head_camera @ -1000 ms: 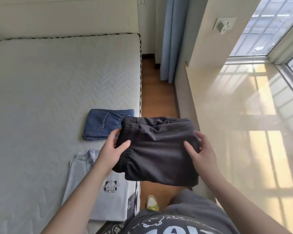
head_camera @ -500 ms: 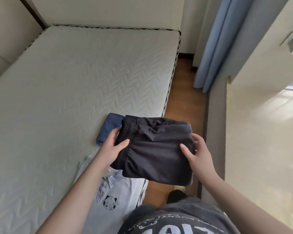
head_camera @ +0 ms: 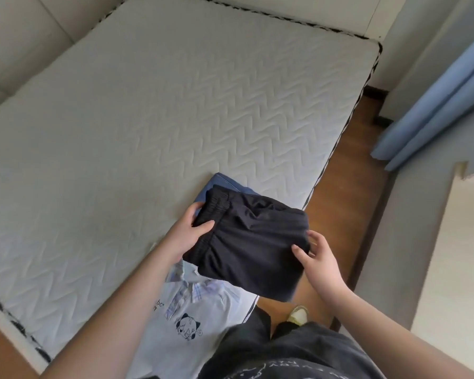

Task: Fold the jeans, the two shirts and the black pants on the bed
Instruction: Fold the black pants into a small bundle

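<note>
I hold the folded black pants [head_camera: 252, 242] in the air over the bed's right edge. My left hand [head_camera: 188, 231] grips their elastic waistband end, thumb on top. My right hand [head_camera: 316, 258] grips the opposite end, thumb on top and fingers underneath. The folded jeans [head_camera: 219, 184] lie on the white quilted mattress [head_camera: 148, 119], mostly hidden beneath the pants. A folded light grey shirt with a cartoon print [head_camera: 192, 324] lies near the bed's front right corner, with a plaid shirt collar [head_camera: 181, 294] showing on it. My left forearm covers part of the shirts.
A strip of wooden floor [head_camera: 348, 192] runs along the bed's right side, bounded by a grey wall and a blue curtain [head_camera: 433, 105]. My foot in a light shoe [head_camera: 298, 314] stands on that floor. A padded headboard [head_camera: 25, 36] rises at the far left.
The view has swung left and down over the bed. The pants have moved over the jeans, now covering most of them. Both hands keep their hold.
</note>
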The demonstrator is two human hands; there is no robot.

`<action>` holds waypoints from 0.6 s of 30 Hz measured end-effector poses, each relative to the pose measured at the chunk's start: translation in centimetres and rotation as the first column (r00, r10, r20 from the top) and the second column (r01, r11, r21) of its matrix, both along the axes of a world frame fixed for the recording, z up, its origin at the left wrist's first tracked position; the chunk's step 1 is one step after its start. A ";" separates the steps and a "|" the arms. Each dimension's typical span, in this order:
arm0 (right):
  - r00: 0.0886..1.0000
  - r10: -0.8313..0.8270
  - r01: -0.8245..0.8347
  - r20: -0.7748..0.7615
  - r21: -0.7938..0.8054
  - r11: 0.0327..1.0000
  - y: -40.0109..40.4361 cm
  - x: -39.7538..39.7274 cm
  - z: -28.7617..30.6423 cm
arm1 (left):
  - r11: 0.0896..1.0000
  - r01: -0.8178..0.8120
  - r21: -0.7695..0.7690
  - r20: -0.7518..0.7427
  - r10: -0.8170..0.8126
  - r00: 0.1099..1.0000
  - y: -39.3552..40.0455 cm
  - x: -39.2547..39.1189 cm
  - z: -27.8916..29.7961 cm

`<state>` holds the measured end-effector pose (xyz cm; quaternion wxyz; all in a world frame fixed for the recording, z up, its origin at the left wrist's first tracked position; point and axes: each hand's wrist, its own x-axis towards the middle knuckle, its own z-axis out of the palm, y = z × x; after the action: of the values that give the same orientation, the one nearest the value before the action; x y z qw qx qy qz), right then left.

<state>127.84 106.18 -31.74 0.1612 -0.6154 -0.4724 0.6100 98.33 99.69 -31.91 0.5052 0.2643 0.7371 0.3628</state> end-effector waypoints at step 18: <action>0.981 -0.129 0.179 0.142 -0.437 0.881 8.0 -10.7 -15.7 | 0.947 0.194 -0.255 -0.162 -0.239 0.957 11.2 -10.4 -13.1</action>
<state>117.15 114.16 -47.44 0.0372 -0.7039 -0.2769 0.6530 87.91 110.87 -44.99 0.4968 0.3156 0.7864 0.1874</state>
